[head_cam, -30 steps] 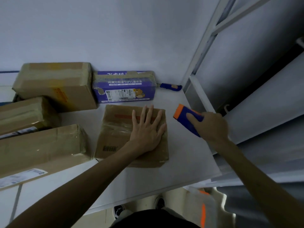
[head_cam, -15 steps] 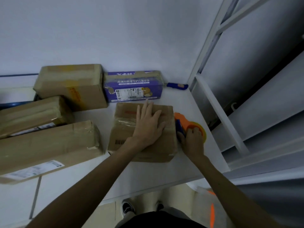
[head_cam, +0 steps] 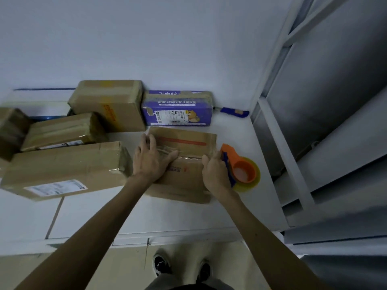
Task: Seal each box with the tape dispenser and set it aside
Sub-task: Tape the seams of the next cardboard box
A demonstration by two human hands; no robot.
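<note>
Left hand [head_cam: 149, 162] presses box [head_cam: 186, 181] — right hand [head_cam: 215, 174] grips dispenser [head_cam: 244, 171]

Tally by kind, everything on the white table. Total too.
Brown cardboard boxes: 5
Purple box: 1
Tape dispenser: 1
Blue utility knife: 1
Total: 8

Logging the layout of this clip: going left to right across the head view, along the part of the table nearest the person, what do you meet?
long labelled box → left hand → right hand → tape dispenser
</note>
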